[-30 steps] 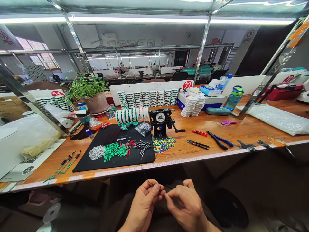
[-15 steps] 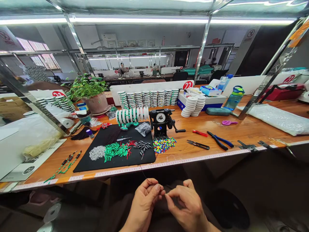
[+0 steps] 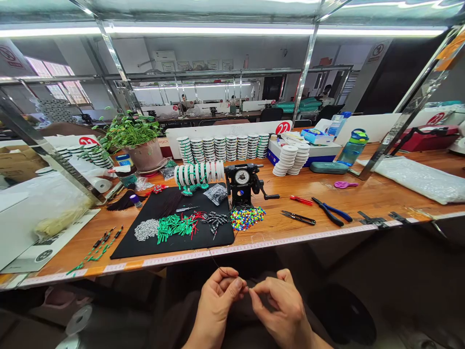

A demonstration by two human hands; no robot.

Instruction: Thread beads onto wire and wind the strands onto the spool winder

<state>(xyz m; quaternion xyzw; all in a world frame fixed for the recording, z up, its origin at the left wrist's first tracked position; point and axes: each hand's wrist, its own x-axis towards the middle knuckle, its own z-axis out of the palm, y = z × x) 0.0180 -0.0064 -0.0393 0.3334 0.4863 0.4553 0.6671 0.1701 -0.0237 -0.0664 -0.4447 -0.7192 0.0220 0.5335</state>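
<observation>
Below the table's front edge, my left hand (image 3: 220, 300) pinches a thin dark line (image 3: 215, 261) between thumb and forefinger. The line runs up from the fingers toward the table edge. Close beside it on the right, my right hand (image 3: 278, 305) is closed in a pinch, its thumb and forefinger tips almost touching the left fingertips. What sits between the right fingertips is too small to make out. Beyond the hands, a black mat (image 3: 145, 242) carries green tubes (image 3: 176, 227), silvery small pieces (image 3: 146, 230) and black floats (image 3: 215, 220). Colourful beads (image 3: 247, 218) lie at its right.
A hand-cranked winder (image 3: 241, 184) holding white spools (image 3: 199, 173) stands behind the mat. To the right lie tweezers-like snips (image 3: 298, 217), a red pen (image 3: 301, 200) and blue-handled pliers (image 3: 331, 211). A measuring tape (image 3: 254, 243) runs along the front edge. A potted plant (image 3: 143, 155) stands back left.
Both hands stay nearly in place, pinching close together. The dark line has shifted slightly to the left at the table edge.
</observation>
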